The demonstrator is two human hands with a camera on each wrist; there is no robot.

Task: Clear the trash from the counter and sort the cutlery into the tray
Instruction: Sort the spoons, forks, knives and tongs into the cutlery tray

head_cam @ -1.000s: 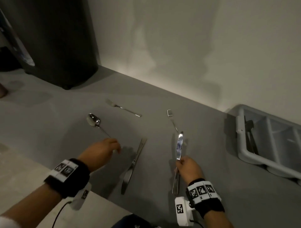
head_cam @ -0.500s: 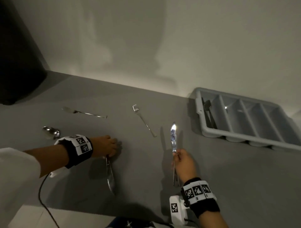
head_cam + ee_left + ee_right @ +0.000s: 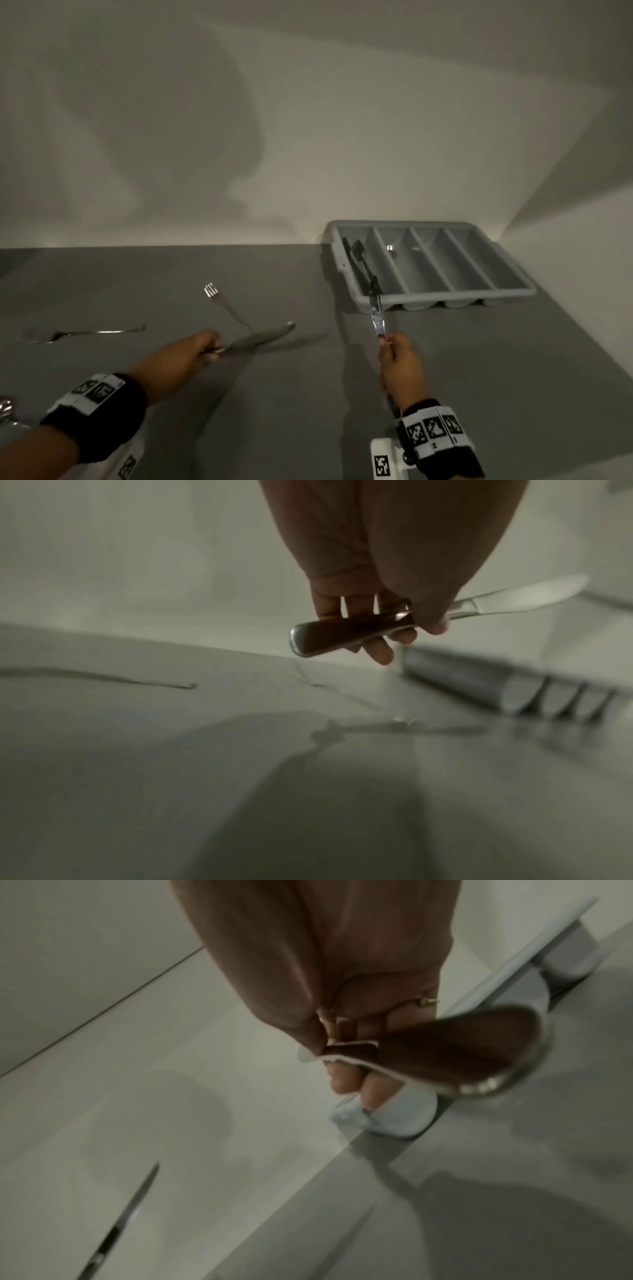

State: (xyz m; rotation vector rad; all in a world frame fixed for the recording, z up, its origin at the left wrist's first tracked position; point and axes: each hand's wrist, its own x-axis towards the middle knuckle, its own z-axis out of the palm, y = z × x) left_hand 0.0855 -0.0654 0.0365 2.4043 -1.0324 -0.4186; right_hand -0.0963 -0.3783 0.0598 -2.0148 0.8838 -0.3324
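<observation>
Knives carried handle-first, one per hand, blades toward tray (image 3: 513, 295) at 1 o'clock for slotting: left hand (image 3: 202, 346) grips knife (image 3: 263, 337), right hand (image 3: 399, 358) pinches other knife (image 3: 376, 317); forks remain on bench (image 3: 513, 377).

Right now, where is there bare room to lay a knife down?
Three right-hand compartments of the tray look nearly bare; the leftmost holds dark utensils. Bare counter lies in front of the tray. Two forks crowd the left.
</observation>
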